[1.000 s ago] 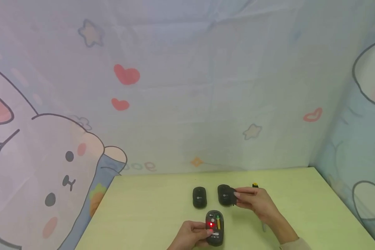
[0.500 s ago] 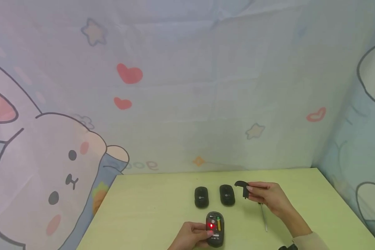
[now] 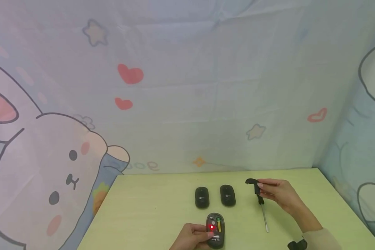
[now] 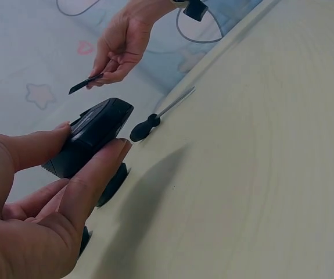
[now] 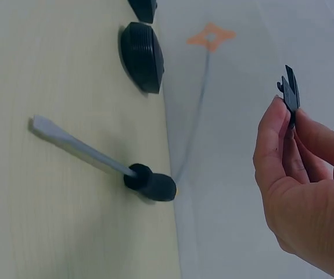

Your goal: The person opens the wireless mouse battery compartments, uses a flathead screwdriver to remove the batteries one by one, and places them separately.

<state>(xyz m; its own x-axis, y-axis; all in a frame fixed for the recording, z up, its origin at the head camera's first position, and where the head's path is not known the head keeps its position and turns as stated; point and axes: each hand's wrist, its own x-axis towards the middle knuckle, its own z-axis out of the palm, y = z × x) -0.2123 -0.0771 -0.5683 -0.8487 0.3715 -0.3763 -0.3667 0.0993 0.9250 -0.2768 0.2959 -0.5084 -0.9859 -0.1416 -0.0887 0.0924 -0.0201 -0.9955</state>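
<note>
So, left hand (image 3: 192,236) gripping an upturned mouse (image 3: 217,240) above the table (image 3: 156,205), red light (image 3: 211,227) on, right hand (image 3: 281,195) pinching a black cover (image 3: 256,188) in midair, screwdriver (image 5: 137,176) and two more mice (image 3: 227,195) lying below.

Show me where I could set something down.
The table looks bare from its left edge to the left hand, and between the right hand and right edge. Between the hands it's crowded: two mice, held mouse, screwdriver.

Two mice (image 3: 202,197) (image 3: 227,195) on table (image 3: 143,215); held mouse (image 3: 217,222) before them; screwdriver (image 5: 106,159) right.
</note>
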